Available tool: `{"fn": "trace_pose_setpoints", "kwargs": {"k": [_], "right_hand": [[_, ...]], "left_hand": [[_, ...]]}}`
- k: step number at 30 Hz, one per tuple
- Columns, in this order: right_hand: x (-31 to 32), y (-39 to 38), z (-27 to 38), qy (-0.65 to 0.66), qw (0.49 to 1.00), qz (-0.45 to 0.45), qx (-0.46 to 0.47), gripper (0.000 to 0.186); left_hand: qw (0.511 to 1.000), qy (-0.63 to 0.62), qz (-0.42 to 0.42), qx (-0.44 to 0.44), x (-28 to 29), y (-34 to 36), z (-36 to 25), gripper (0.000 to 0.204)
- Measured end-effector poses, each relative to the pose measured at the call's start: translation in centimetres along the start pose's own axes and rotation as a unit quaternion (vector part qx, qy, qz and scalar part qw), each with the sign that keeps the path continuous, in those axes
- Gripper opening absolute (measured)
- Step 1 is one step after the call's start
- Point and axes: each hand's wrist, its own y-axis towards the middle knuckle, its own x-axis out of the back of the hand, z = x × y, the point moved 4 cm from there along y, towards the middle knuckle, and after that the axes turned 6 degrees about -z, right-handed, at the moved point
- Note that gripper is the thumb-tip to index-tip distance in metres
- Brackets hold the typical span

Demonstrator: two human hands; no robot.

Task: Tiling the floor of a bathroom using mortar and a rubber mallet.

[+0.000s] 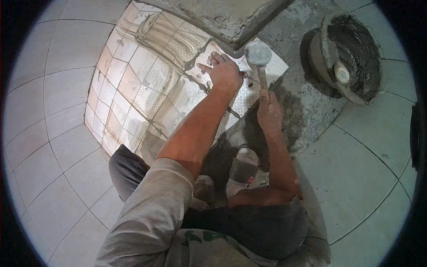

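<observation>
My left hand [224, 73] lies with its fingers spread on a pale, textured square tile [238, 89]. In my right hand [270, 111] is the handle of a mallet with a rounded, pale grey head [258, 53]. The mallet's head is over the tile's right part, just right of my left hand; whether it touches the tile I cannot tell. Grey mortar smears run along the joint [191, 73] left of my left hand. Part of the tile is hidden behind my left hand and the mallet.
Mortar-streaked checkered tiles [133, 80] extend to the left. A round bucket [322, 49] of dark mortar [360, 53], with a wooden handle [341, 73] sticking out, stands at the far right. Rough concrete [307, 120] borders the tile. A raised ledge [231, 18] is at the back.
</observation>
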Motion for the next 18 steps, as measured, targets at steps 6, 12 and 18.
{"fn": "trace_pose_setpoints", "kwargs": {"k": [6,12,18], "right_hand": [[1.3,-0.3,1.6,0.1,0.994,0.003,-0.037,0.049],[-0.6,0.1,0.1,-0.059,0.997,0.049,-0.031,0.048],[0.7,-0.3,0.9,0.026,1.0,-0.009,-0.008,0.045]], "left_hand": [[1.0,0.006,0.012,0.001,0.5,-0.1,0.0,0.086],[1.0,0.01,0.014,0.005,0.6,0.0,-0.4,0.081],[1.0,0.003,0.007,0.006,0.9,0.0,-0.2,0.083]]}}
